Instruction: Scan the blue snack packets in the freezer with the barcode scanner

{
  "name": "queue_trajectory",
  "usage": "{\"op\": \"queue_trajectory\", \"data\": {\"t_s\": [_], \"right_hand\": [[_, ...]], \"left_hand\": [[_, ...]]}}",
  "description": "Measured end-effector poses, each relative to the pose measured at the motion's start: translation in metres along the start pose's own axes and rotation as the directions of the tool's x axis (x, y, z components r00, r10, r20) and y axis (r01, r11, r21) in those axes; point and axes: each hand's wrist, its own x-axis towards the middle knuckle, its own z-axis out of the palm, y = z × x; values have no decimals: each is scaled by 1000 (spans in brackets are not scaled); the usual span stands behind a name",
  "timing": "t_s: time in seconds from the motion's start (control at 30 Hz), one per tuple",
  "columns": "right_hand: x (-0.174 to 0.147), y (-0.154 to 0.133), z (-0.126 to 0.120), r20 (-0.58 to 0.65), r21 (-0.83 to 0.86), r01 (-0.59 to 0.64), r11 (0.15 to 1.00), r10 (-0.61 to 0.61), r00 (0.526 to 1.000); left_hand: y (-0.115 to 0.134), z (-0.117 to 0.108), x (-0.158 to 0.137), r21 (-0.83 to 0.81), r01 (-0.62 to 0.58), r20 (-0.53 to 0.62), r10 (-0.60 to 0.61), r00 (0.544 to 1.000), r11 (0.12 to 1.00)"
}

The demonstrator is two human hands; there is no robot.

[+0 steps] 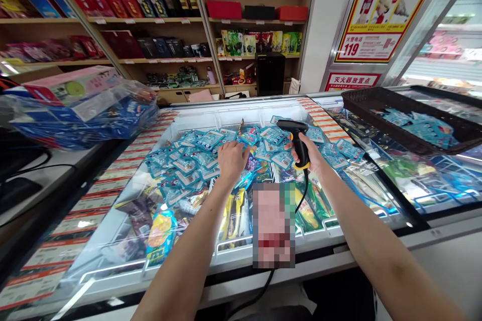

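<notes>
My right hand (312, 153) is closed around the handle of a black and yellow barcode scanner (300, 145), held above the packets. Its black cord hangs down toward me. Over the pile of small teal packets (188, 165), my left hand (232, 161) has its fingers curled down, palm below. Its fingertips are hidden, so I cannot make out what is in them. The packets lie scattered on the glass top of a chest freezer (211, 110). Beside my left hand is a purple wrapper (251, 161).
A brown basket (410, 95) with more teal packets stands on the freezer at right. Plastic-wrapped boxes (83, 105) sit at left. Under the glass are ice creams in wire baskets, such as a blue and yellow pack (161, 233). Shelves (146, 20) with goods line the back.
</notes>
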Motion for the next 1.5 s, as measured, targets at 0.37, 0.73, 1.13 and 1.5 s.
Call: {"op": "queue_trajectory", "data": {"t_s": [0.37, 0.73, 1.13, 1.5], "right_hand": [[8, 6, -6, 5, 5, 6, 1000, -6, 1000], [8, 5, -6, 16, 4, 13, 1000, -13, 1000], [8, 6, -6, 7, -1, 10, 1000, -10, 1000], [3, 3, 0, 13, -37, 35, 999, -35, 999]], "left_hand": [[54, 11, 56, -115, 262, 167, -241, 956, 958], [32, 44, 64, -401, 421, 359, -283, 889, 813], [33, 38, 64, -322, 385, 353, -268, 897, 865], [-7, 21, 8, -755, 246, 100, -264, 959, 608]]}}
